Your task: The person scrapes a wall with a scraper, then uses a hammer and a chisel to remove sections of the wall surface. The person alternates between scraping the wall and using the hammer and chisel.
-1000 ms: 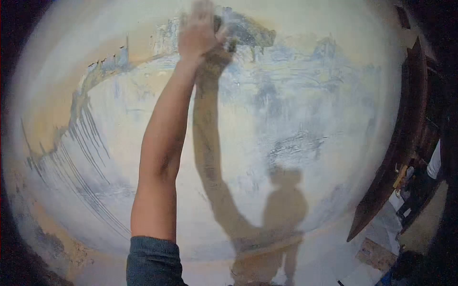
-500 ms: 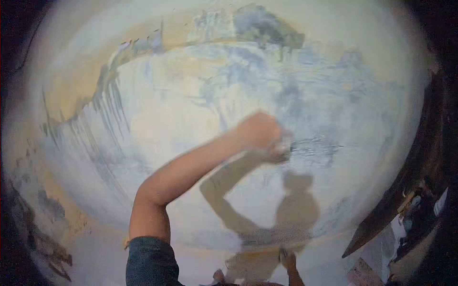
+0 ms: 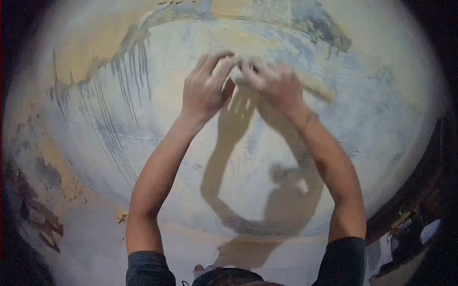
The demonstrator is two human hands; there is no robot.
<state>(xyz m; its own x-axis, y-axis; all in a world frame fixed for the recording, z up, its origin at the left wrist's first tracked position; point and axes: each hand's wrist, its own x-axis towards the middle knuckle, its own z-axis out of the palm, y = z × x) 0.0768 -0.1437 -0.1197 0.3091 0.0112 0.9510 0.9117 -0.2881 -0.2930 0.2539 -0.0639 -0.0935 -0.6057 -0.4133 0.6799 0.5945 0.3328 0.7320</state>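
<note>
My left hand is raised in front of the painted surface, its fingers apart and partly blurred. Close beside it, the fingers of my right hand are curled round a yellowish stick, which slants down to the right from behind the knuckles. Something whitish shows between the two hands, blurred and partly covered by fingers; whether my left fingertips touch it is unclear.
Pale blue, cream and ochre paint covers the large surface, with dark drips on the left. Below the hands falls my shadow. Dark brown shapes and small objects are at the lower right.
My right hand has come up from the bottom edge to the upper middle. My left hand has moved up and left, and its fingers have opened from a fist. The view has shifted.
</note>
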